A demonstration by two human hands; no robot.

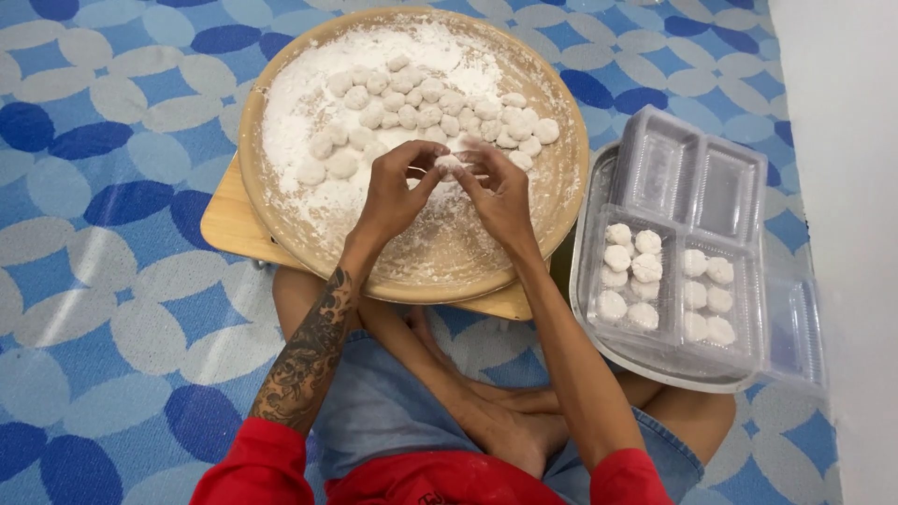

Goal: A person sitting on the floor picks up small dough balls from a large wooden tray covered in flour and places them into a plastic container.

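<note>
Plainly both hands are busy with one small white dough ball (451, 163), pinched over the near part of the round wooden tray (281, 234); the left hand (391, 192) has its fingers curled in, thumb and fingertips closed on the piece, and the right hand (498, 194) meets it from the other side with fingertips closed on the same piece, so neither hand is open and neither has anything else in it; the ball sits between the two sets of fingertips, just above the floured surface, near the heap of other dough balls (421, 108) lying in white flour (299, 112); by its look it is light, soft and easily dented, dusted so it will not stick (though the powder likely makes it a little slippery); a gentle hold around its sides with the fingertips seems right, since a hard squeeze would likely flatten it; the tray rests on a small wooden table (229, 220) on a blue patterned floor mat (94, 140); to the right, a clear plastic compartment box (739, 187) in a metal tray (599, 327) has finished balls (629, 271) lined up in two of its compartments, others empty
</note>
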